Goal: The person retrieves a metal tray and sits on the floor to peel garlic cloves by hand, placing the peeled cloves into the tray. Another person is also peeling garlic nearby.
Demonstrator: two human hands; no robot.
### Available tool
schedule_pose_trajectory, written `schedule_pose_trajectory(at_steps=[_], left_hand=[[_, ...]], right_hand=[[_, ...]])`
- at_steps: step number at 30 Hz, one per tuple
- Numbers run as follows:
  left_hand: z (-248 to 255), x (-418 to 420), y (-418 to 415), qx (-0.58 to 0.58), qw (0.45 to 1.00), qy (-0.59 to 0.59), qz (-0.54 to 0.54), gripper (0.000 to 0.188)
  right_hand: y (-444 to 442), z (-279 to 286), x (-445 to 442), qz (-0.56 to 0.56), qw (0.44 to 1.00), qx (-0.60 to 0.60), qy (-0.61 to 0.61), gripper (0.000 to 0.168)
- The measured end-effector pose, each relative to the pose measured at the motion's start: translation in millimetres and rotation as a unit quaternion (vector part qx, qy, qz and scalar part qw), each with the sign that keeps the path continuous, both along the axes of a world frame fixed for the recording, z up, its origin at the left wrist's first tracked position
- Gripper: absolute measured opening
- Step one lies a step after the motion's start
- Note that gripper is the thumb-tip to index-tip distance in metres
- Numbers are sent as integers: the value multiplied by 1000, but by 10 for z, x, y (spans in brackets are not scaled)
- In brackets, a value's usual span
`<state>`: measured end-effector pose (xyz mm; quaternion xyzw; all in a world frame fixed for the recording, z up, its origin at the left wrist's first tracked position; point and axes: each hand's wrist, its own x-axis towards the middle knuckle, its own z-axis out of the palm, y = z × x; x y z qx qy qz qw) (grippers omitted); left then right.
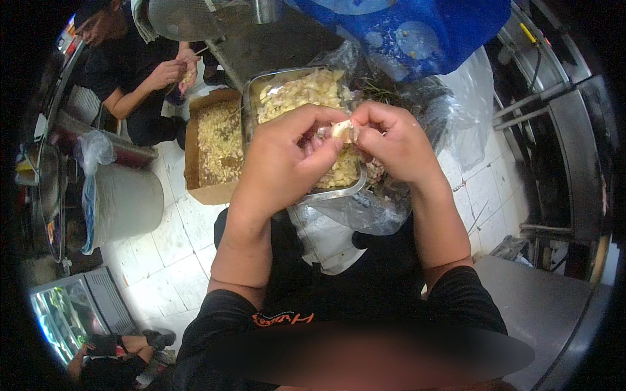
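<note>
Between the thumb and fingers of my left hand (pixel 286 154) is a pale garlic clove (pixel 338 129). My right hand (pixel 397 139) meets it from the other side, thumb and forefinger pinching the papery skin (pixel 351 134) at its end. Both hands are above a rectangular metal tray (pixel 363 182) heaped with pale garlic cloves (pixel 298 93), and they hide its middle. Left of the tray stands a cardboard box (pixel 210 195) holding small pale pieces, perhaps garlic too. Clear plastic (pixel 376 212) lies beneath my right wrist.
A co-worker (pixel 132 73) at upper left handles small pale pieces. Another person (pixel 115 366) is at lower left. A lined white bin (pixel 129 200) stands on the tiled floor (pixel 171 249). A blue plastic bag (pixel 430 29) is ahead; a metal counter (pixel 533 298) is right.
</note>
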<state>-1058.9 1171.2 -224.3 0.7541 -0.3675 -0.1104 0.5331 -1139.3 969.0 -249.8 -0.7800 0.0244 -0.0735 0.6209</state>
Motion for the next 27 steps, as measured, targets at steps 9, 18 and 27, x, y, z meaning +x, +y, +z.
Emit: schedule_pose_trajectory(at_steps=[9,18,27], left_hand=[[-104,100,4,-71,996,54,10,22],[-168,22,-101,-59,996,49,48,22],[-91,-8,-92,-30,999,17,33,23]], right_hand=[[-140,86,-53,-26,997,-23,-64,10],[141,121,-67,-86,962,-223,-131,14],[115,100,-27,-126,955,-235,-128,14]])
